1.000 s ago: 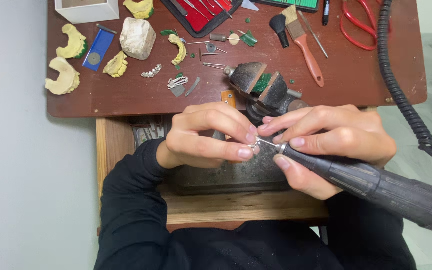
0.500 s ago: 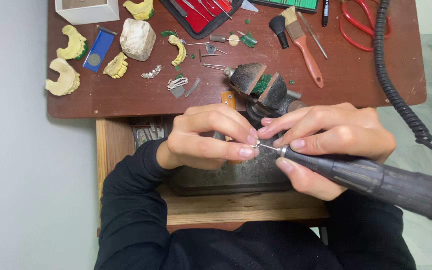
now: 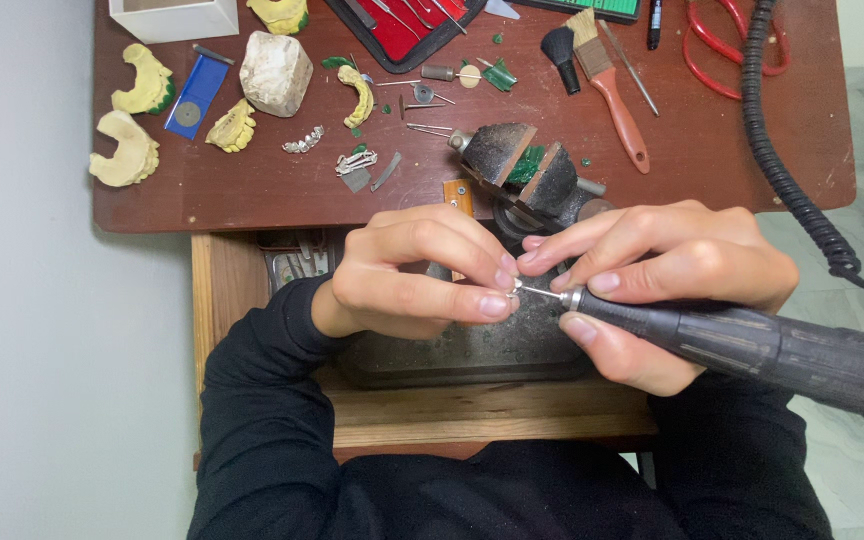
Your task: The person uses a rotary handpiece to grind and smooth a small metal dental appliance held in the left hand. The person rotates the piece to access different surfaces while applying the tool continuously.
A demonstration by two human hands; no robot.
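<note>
The reddish-brown workbench (image 3: 702, 170) is carrying a small bench vise (image 3: 527, 165), the landmark here. Just below the vise, the right hand (image 3: 672, 285) is wrapping a dark rotary handpiece (image 3: 752, 345), its bur (image 3: 537, 292) meeting a tiny metal piece (image 3: 512, 291) that the left hand (image 3: 417, 275) is pinching between thumb and forefinger (mostly hidden). Left of the vise, yellow dental casts (image 3: 142, 80) are lying. Likely risk: the bur skidding onto the fingertips, given so small a grip.
</note>
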